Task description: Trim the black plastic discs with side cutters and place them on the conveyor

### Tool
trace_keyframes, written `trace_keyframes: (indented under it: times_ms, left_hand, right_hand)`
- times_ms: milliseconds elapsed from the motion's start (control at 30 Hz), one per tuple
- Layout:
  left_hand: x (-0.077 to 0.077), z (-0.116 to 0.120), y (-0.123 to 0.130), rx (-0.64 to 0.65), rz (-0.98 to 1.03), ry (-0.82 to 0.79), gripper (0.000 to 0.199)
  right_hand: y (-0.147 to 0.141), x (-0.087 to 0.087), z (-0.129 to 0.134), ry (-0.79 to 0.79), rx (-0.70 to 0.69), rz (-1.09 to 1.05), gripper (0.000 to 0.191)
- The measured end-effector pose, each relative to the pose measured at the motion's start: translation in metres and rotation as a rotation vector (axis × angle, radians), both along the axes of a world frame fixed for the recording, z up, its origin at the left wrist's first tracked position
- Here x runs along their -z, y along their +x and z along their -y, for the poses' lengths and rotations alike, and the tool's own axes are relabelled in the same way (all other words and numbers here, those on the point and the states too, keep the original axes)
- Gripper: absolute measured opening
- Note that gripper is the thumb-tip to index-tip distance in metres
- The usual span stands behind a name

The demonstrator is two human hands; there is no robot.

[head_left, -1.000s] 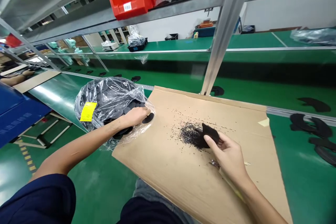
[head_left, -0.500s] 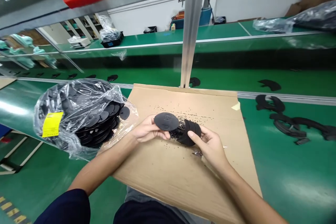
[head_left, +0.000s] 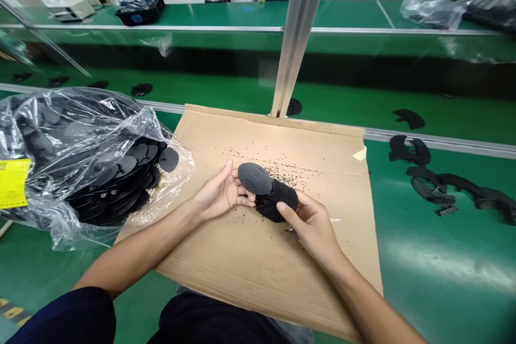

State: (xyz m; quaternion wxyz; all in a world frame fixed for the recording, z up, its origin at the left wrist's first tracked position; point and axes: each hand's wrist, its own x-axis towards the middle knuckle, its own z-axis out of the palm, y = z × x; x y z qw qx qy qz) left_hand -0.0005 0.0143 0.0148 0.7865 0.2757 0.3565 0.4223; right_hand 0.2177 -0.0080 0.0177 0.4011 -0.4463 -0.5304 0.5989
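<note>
In the head view, my right hand (head_left: 312, 220) grips a black curved plastic piece (head_left: 285, 197), with the thumb on its near face. Against the left end of that piece sits a black oval disc (head_left: 255, 178) with raised marks on top; whether the two are joined I cannot tell. My left hand (head_left: 223, 193) is open at the disc's left edge, thumb raised and apart, fingertips reaching the disc's lower rim or underside. Beneath and behind the pieces, many tiny black bits (head_left: 278, 164) are scattered over the cardboard sheet (head_left: 226, 258).
A clear plastic bag (head_left: 80, 123) full of black discs lies open at the left, a yellow label (head_left: 14, 183) on it. Several black curved parts (head_left: 459, 185) rest on the green bench (head_left: 443, 258) at the right. A metal post (head_left: 296, 37) rises behind the cardboard.
The left thumb has come off the top of the disc and the left fingers have spread. The disc and curved piece now sit closer together. The camera view has tilted down and shifted.
</note>
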Motion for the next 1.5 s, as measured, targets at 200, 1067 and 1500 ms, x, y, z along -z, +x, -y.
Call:
trace_keyframes:
  times_ms: [200, 1067, 1500]
  left_hand:
    - [-0.006, 0.011, 0.005, -0.121, -0.292, 0.285, 0.029]
    - [0.008, 0.027, 0.01, -0.133, -0.976, 1.144, 0.041]
    - [0.007, 0.03, 0.015, -0.198, -0.97, 1.155, 0.039]
  right_hand:
    - [-0.003, 0.0, 0.001, -0.025, 0.034, -0.004, 0.03]
    - [-0.013, 0.004, 0.009, -0.128, -0.034, -0.018, 0.028]
    - [-0.016, 0.007, 0.012, -0.076, 0.019, 0.029, 0.025]
